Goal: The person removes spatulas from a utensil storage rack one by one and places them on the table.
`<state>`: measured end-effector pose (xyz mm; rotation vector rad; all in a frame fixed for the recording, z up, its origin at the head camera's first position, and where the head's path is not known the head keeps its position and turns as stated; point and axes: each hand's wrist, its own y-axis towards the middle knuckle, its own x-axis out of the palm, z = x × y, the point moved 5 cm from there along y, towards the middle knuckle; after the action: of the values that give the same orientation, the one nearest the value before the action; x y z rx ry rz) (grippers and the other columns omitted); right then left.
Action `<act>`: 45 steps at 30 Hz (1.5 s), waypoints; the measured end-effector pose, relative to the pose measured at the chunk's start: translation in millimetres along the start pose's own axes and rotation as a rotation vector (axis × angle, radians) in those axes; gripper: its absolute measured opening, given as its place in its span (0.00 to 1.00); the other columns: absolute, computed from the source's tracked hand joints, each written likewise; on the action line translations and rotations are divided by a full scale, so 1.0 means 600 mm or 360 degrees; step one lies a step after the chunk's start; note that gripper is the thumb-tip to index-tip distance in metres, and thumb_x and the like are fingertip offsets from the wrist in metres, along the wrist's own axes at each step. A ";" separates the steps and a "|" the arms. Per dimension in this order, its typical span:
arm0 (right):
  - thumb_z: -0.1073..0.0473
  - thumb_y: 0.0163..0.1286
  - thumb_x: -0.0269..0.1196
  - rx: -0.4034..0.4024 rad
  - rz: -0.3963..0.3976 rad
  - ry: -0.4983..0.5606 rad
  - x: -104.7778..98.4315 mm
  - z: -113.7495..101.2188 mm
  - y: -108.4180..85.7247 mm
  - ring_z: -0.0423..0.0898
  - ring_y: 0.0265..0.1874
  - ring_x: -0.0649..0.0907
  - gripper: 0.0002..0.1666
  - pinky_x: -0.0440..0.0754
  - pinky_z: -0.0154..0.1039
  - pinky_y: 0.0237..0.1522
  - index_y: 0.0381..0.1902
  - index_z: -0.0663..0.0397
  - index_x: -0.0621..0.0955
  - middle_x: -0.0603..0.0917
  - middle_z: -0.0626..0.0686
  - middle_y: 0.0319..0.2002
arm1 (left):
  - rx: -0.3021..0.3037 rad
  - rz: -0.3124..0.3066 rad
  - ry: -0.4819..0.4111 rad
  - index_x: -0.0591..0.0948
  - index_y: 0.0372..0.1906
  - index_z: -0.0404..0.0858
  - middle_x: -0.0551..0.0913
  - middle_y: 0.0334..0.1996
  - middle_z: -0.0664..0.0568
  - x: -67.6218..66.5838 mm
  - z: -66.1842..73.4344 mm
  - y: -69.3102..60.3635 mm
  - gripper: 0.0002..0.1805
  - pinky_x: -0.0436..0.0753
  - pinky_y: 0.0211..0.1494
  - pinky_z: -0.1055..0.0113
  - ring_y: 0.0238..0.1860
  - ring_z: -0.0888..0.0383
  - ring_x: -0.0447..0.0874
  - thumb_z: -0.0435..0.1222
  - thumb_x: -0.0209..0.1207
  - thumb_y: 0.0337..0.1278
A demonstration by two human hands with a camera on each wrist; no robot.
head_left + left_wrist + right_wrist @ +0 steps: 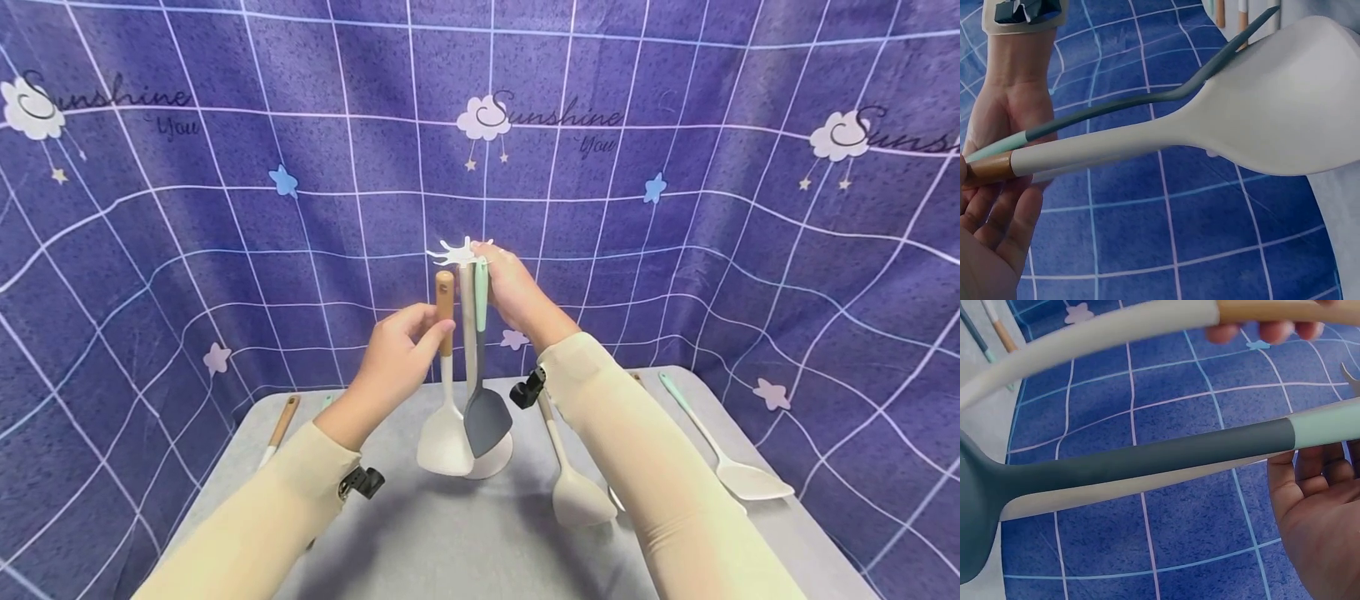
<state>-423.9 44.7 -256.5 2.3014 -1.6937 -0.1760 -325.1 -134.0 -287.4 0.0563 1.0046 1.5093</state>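
Note:
In the head view, a white utensil stand with branching hooks on top rises on a pale pole from a round base. My left hand pinches the wooden handle of a white spatula, which points blade down in front of the pole, its handle end just under the hooks. A dark grey spatula with a mint handle is upright at the pole's right side, its end at a hook. Behind that handle, my right hand grips the stand's top, its fingers partly hidden.
Right of the stand lie a cream spatula and a white turner with a mint handle. At the left lies a wooden-handled utensil, partly covered by my sleeve. A patterned blue cloth surrounds the grey table.

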 end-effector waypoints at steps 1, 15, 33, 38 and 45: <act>0.46 0.94 0.48 -0.0001 0.0000 0.0004 0.000 0.000 0.000 0.46 0.41 0.89 0.20 0.89 0.46 0.59 0.46 0.46 0.82 0.88 0.47 0.35 | -0.0012 -0.0005 0.0007 0.91 0.51 0.41 0.96 0.41 0.50 -0.003 -0.006 -0.003 0.14 0.89 0.52 0.53 0.41 0.52 0.92 0.48 0.67 0.83; 0.46 0.93 0.48 -0.0011 -0.0040 0.0068 0.003 -0.001 -0.001 0.48 0.37 0.89 0.24 0.88 0.45 0.53 0.38 0.48 0.82 0.87 0.47 0.30 | -0.0184 0.0057 0.0118 0.91 0.48 0.38 0.95 0.36 0.44 -0.065 -0.114 -0.041 0.18 0.86 0.37 0.68 0.33 0.54 0.91 0.49 0.64 0.86; 0.44 0.93 0.47 -0.0034 -0.0073 0.0005 0.005 0.000 0.001 0.55 0.42 0.87 0.30 0.87 0.45 0.53 0.36 0.54 0.85 0.88 0.51 0.31 | -0.0548 -0.0069 0.0298 0.89 0.62 0.29 0.95 0.53 0.34 -0.077 -0.264 -0.050 0.25 0.91 0.43 0.60 0.44 0.45 0.98 0.49 0.61 0.88; 0.45 0.93 0.46 -0.0039 -0.0056 0.0002 0.005 -0.001 0.003 0.52 0.40 0.87 0.30 0.88 0.47 0.55 0.41 0.60 0.84 0.88 0.53 0.32 | -0.0564 -0.0103 0.0360 0.90 0.61 0.30 0.96 0.52 0.36 -0.070 -0.284 -0.039 0.26 0.90 0.59 0.45 0.50 0.41 0.95 0.50 0.58 0.90; 0.48 0.92 0.47 0.0013 0.0023 0.0051 0.004 0.000 0.003 0.47 0.40 0.90 0.21 0.90 0.56 0.66 0.48 0.53 0.82 0.88 0.48 0.33 | -0.0694 -0.0188 0.0369 0.90 0.61 0.30 0.96 0.51 0.36 -0.058 -0.319 -0.029 0.27 0.89 0.60 0.44 0.51 0.42 0.93 0.51 0.58 0.89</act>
<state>-425.0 42.0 -256.1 2.2850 -1.6980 -0.1287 -411.8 -269.2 -398.6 -0.4885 0.8216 1.6181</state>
